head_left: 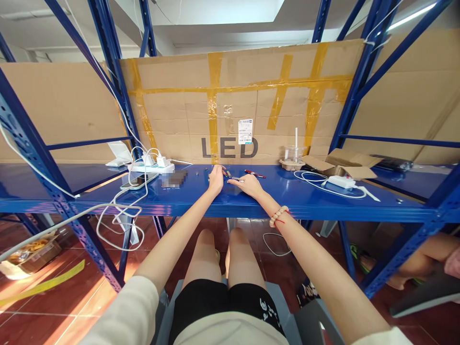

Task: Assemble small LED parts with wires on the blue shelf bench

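Holding a slender, pen-like tool (234,179): right hand (251,185).

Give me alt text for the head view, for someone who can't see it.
A person's left hand and right hand are close together over a blue bench, near a red pen-like object; behind stands taped cardboard marked LED.

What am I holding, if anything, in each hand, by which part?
Your right hand is at a slim, pale, pen-like thing, your left hand near a tiny brown piece; whether or where either is gripped cannot be told.
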The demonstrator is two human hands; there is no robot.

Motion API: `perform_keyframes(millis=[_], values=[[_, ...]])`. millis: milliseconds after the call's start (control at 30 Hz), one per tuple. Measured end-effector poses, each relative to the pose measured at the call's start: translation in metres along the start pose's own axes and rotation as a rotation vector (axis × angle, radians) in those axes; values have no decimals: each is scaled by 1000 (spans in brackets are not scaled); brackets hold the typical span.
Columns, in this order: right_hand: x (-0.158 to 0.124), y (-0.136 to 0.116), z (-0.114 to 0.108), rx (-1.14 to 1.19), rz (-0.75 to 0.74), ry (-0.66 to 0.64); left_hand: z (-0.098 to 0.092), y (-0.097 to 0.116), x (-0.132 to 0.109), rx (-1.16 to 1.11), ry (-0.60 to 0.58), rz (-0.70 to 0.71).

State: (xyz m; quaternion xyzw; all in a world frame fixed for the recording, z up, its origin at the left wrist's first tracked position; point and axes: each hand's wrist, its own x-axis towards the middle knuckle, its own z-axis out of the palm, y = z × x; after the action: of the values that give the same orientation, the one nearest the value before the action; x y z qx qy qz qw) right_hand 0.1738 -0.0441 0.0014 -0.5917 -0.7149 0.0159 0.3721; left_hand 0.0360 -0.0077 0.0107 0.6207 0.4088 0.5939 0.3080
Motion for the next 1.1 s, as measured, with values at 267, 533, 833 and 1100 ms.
perform_keyframes(millis=[267,533,833,1100], values=[[-6,-9,-5,8,-36,-58,1,-3,2,-7,23,0],[-6,-8,-4,-15,-35,-38,0,-1,-1,2,24,-10],[-6,-8,-5,-5,-78,-75,1,-2,1,-29,25,-19],[-5,-7,-5,-71,-66,-68,1,-4,3,-4,14,-7]])
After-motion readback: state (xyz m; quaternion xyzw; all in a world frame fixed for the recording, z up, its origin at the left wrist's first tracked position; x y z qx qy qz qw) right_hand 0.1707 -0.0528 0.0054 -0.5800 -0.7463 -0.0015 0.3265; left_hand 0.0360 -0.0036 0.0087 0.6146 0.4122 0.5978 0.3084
